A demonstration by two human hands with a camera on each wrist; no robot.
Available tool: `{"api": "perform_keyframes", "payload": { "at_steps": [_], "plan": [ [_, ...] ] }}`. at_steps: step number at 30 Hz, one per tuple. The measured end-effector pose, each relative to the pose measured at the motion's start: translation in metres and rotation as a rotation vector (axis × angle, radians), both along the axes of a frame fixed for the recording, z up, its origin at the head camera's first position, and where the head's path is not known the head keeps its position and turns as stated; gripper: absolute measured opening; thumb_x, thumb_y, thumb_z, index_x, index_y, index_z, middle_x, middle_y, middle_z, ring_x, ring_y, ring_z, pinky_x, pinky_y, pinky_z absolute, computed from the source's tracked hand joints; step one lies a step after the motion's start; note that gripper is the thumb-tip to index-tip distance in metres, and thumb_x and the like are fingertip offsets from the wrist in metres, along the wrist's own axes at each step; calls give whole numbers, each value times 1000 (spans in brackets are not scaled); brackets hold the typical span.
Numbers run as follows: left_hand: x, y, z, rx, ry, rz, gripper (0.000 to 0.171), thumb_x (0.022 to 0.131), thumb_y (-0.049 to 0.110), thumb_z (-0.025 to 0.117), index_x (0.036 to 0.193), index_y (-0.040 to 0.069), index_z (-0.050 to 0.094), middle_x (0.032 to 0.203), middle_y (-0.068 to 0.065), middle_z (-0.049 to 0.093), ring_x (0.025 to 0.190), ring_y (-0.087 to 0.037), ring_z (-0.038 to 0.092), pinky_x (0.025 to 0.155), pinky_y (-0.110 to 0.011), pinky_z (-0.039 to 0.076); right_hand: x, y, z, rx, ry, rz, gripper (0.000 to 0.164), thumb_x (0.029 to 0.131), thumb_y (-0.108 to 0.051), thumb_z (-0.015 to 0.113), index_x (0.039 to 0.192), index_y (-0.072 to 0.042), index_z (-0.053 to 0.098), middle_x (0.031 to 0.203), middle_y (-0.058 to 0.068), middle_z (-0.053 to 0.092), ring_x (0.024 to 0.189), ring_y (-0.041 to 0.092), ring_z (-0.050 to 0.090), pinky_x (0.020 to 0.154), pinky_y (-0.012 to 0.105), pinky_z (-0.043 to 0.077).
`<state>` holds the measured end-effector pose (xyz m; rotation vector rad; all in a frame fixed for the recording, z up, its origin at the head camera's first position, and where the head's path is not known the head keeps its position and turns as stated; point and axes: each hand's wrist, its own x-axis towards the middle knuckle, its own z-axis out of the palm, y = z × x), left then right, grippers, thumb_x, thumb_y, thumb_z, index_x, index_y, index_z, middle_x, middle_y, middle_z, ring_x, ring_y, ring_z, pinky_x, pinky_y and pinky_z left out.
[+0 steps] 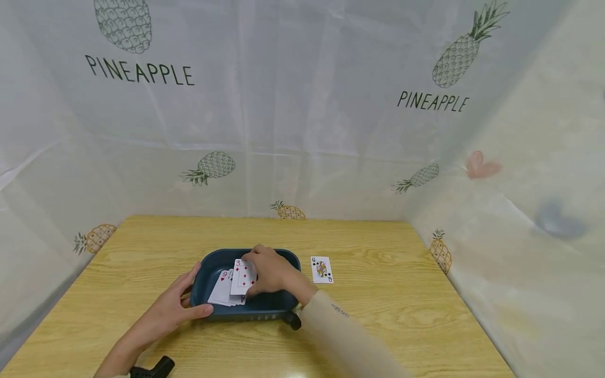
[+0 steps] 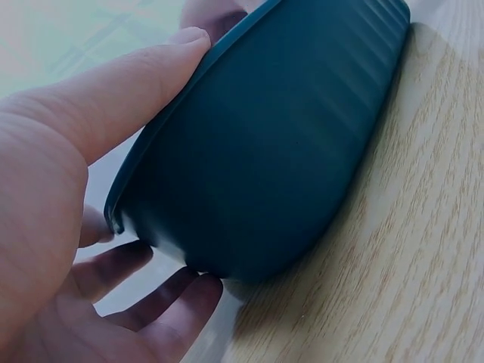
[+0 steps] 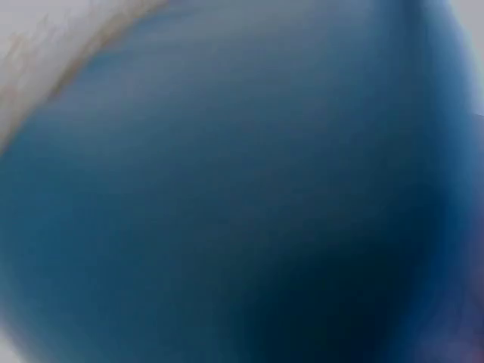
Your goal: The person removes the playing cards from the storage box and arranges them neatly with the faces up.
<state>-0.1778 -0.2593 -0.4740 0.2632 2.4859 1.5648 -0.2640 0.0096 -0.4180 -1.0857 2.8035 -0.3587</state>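
A dark blue oblong basin stands on the wooden table. My left hand grips its left end, and in the left wrist view the thumb presses on the rim while the other fingers curl beneath. Inside the basin, my right hand pinches a three of diamonds playing card at its right side. Several more cards lie fanned below it, a nine of hearts among them. Blurred blue basin wall fills most of the right wrist view.
A queen playing card lies face up on the table, right of the basin. White curtains printed with pineapples hang behind the table and along its sides.
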Motion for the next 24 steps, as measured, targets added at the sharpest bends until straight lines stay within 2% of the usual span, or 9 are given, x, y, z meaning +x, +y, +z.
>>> {"api": "perform_keyframes", "payload": {
  "at_steps": [4,10,17,24],
  "plan": [
    [1,1,1,4,-5,7,112,95,28,83,172,9,3,171,-34,8,145,-54,42,97,-26,55,0,17,16,-34,-9,27,81,83,-35,93,152,-12,59,141,5,56,114,16,55,96,25,51],
    [1,1,0,22,3,5,113,94,27,84,172,9,4,172,-33,8,144,-52,45,92,-18,53,-2,54,39,-107,-61,10,82,83,-28,94,154,-10,56,146,7,54,118,20,56,99,31,53],
    [0,0,-3,34,18,-3,113,94,26,84,172,8,3,172,-33,9,145,-53,44,92,-17,53,-17,103,46,-173,-79,-28,84,84,-19,93,156,-8,52,146,8,51,101,26,63,83,32,54],
    [0,0,-3,40,13,0,113,94,26,84,172,7,3,172,-34,8,144,-53,45,93,-18,53,-30,149,50,-138,-75,-57,85,81,-16,94,154,-4,53,141,10,53,95,30,62,78,31,52]
  ]
}}
